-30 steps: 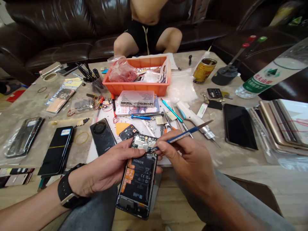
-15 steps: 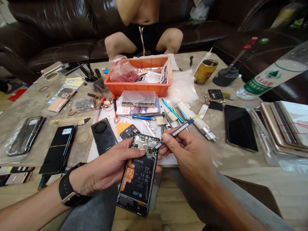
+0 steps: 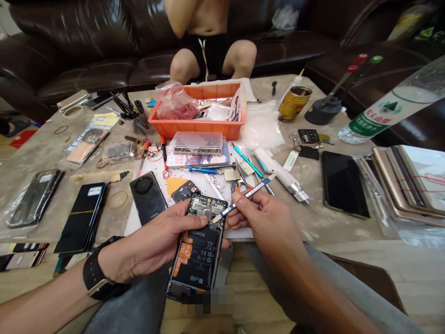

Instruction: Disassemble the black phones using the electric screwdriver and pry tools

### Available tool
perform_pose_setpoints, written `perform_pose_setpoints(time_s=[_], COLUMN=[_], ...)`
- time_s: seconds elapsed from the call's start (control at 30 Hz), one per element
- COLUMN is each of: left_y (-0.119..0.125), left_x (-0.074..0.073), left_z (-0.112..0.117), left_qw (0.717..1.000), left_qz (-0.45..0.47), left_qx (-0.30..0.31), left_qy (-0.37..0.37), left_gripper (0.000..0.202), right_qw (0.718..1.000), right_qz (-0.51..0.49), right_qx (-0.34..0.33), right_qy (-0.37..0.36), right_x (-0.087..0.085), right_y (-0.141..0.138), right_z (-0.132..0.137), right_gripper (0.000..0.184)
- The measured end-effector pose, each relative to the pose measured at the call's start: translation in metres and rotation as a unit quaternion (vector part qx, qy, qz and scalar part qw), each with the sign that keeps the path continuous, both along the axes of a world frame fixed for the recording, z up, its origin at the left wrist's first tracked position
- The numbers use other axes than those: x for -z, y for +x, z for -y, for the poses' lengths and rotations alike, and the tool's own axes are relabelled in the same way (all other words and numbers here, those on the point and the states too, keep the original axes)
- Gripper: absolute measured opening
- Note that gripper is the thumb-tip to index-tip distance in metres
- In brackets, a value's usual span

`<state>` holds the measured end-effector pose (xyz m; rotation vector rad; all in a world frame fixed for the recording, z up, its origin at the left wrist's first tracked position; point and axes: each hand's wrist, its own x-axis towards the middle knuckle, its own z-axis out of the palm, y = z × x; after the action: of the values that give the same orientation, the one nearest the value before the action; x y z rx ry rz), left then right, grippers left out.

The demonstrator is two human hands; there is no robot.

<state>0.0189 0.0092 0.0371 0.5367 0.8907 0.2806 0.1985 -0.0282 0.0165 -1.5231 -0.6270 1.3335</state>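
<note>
An opened phone (image 3: 200,250), its battery and circuit board bare, is held tilted by my left hand (image 3: 163,236), whose thumb rests on the board's metal shield. My right hand (image 3: 259,215) pinches a flat blue-and-white pry blade (image 3: 255,191) with pale ends. The blade's lower tip is at the board near the top of the battery; whether it touches cannot be seen. Behind the phone lie a dark phone part with camera cutouts (image 3: 186,192) and a phone back cover with a round camera ring (image 3: 148,197). A pixelated patch hides the phone's bottom end.
An orange bin (image 3: 196,130) stands behind a clear screw box (image 3: 198,143). Several tools and a blue screwdriver (image 3: 205,170) lie on the white mat. Phones (image 3: 344,183) and a water bottle (image 3: 385,113) are at right. Across the table a person (image 3: 208,51) sits on a sofa.
The pry blade has turned so its pale lower end shows against the board. My left hand still holds the phone. The whole view has shifted slightly.
</note>
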Motion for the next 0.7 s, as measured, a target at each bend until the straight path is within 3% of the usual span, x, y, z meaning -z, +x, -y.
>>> perform_pose_setpoints(time_s=[0.23, 0.5, 0.7], left_y=[0.0, 0.0, -0.001], left_x=[0.002, 0.003, 0.004], left_z=[0.003, 0.0, 0.001], left_qw=[1.0, 1.0, 1.0], left_qz=[-0.004, -0.013, -0.006], left_qx=[0.001, -0.01, -0.014], left_qy=[0.008, 0.01, 0.017], left_gripper=[0.034, 0.036, 0.032], right_qw=[0.997, 0.999, 0.994], right_qz=[-0.028, -0.033, -0.089], right_qx=[0.03, 0.025, 0.053], right_qy=[-0.07, 0.016, -0.016], right_x=[0.003, 0.015, 0.019], right_y=[-0.003, -0.001, -0.003], right_z=[-0.001, 0.001, 0.001], right_gripper=[0.027, 0.03, 0.035])
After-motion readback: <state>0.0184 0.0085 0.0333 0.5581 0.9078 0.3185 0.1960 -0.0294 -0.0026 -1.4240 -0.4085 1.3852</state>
